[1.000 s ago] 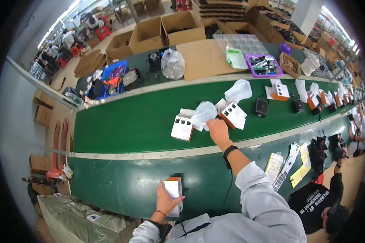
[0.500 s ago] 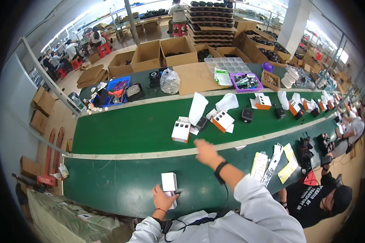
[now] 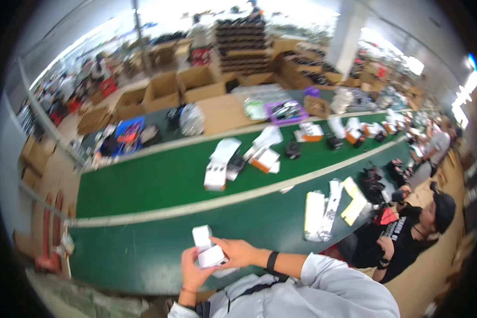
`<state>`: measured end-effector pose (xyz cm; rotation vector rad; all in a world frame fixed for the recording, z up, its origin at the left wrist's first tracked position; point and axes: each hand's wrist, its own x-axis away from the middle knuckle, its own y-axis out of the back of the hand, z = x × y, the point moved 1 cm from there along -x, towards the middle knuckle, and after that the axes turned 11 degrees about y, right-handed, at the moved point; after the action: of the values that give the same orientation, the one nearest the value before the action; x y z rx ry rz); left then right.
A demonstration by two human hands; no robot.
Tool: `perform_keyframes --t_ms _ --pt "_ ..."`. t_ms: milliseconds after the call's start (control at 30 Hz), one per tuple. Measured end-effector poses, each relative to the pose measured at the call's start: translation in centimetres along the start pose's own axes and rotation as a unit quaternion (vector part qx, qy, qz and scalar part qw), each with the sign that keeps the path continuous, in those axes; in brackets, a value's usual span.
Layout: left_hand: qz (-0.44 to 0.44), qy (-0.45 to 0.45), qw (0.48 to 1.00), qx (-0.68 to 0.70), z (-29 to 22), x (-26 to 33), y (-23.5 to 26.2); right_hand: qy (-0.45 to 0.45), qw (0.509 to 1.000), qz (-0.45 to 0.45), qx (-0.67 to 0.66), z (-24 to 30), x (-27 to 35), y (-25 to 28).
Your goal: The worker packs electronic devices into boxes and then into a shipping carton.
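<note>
Holding a small white box takes both hands here. The box is over the near green table, close to the person's body. I cannot tell if it rests on the table or is lifted a little.

The left hand is on the left side of the box, with its fingers bent around that edge. The right hand comes from the other side. Its fingers are close together and press on the far, right part of the box. Some fingertips are hidden, so I cannot see all of the grip. Using one hand on each side probably stops the box from tipping or sliding.

Just beyond it is another white piece. I cannot tell if it is a flap or a second box.

Past the table edge is a green belt. A white and orange box stands there, with a pale plastic bag behind it and a black block just beside it. More boxes like it sit along the belt to the right. Maybe they are in little groups so nothing gets mixed up.

Yellow strips lie on the near table, to the right, perhaps to leave room for the hands.
</note>
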<state>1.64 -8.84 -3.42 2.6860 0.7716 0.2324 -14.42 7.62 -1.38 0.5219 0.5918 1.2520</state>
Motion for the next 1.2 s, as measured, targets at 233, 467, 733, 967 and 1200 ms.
perform_keyframes --t_ms 233,467,733,967,1200 --pt "0.106 0.000 0.993 0.045 -3.2 -0.2 -6.4 -0.284 0.950 -0.122 -0.041 0.8 2.9 -0.1" --pt "0.302 0.098 0.936 0.152 1.5 -0.6 -6.2 -0.027 0.968 0.102 0.226 6.3 7.4 6.4" --pt "0.476 0.085 0.820 0.305 -1.0 0.8 -6.4 0.096 0.982 0.013 0.162 5.9 10.6 4.2" --pt "0.524 0.065 0.796 0.296 -1.9 1.6 -5.3 0.187 0.967 0.027 0.173 13.6 7.7 7.3" --pt "0.566 0.119 0.758 0.300 -3.5 2.8 -5.8 -0.038 0.788 0.441 0.427 -8.9 10.3 -7.2"
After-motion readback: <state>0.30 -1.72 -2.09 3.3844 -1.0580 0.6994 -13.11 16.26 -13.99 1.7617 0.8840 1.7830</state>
